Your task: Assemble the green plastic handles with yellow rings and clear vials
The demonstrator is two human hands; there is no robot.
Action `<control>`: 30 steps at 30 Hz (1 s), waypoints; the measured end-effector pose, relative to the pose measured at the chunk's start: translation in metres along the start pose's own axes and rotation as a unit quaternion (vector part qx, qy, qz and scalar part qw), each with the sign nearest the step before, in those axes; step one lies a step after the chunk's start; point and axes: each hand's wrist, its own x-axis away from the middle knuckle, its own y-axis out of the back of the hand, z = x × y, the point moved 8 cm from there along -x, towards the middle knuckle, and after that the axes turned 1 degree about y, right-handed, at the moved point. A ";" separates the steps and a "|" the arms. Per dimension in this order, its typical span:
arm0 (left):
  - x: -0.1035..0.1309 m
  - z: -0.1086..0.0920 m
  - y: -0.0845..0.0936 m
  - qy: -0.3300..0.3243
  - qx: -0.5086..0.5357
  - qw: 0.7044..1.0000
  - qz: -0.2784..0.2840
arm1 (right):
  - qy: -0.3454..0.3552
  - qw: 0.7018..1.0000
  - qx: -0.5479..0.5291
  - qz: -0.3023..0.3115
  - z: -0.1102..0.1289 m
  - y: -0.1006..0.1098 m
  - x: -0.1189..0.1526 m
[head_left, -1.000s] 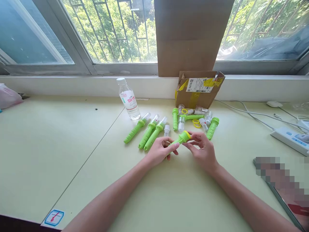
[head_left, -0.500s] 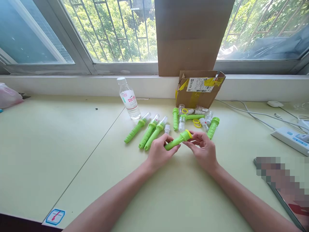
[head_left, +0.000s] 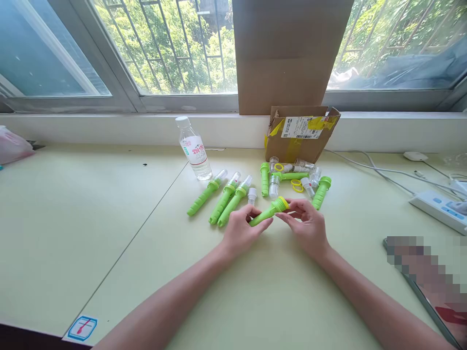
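My left hand (head_left: 243, 228) is closed around the lower part of a green tube (head_left: 268, 214), which tilts up to the right. A yellow ring (head_left: 283, 203) sits around the tube's wide threaded end. The fingers of my right hand (head_left: 304, 223) are bent against this ringed end. Left of my hands lie several green tubes with clear caps (head_left: 228, 199). A small white-topped piece (head_left: 251, 196) is just behind my left hand. Farther back are loose green tubes (head_left: 264, 180), clear caps (head_left: 274, 185) and yellow rings (head_left: 297, 185).
A water bottle (head_left: 195, 150) stands behind the capped tubes. An open cardboard box (head_left: 301, 136) is at the back near the window. On the right are cables, a power strip (head_left: 440, 209) and a partly blurred dark device (head_left: 423, 291). A pink bag (head_left: 14, 146) lies far left.
The view has shifted very slightly. The tube's ringed end has lowered a little, and the fingers of my right hand have moved slightly around it.
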 end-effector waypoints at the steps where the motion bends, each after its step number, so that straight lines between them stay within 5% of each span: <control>1: 0.000 0.001 -0.001 0.007 0.008 1.000 0.002 | -0.003 1.000 -0.001 0.003 -0.001 0.000 0.000; 13: 0.003 0.009 -0.005 0.121 0.117 0.985 0.023 | -0.009 0.998 0.003 0.059 -0.006 -0.007 -0.004; 30: 0.003 0.011 -0.006 0.131 0.125 0.983 0.039 | 0.000 1.000 0.014 0.025 -0.004 -0.002 -0.002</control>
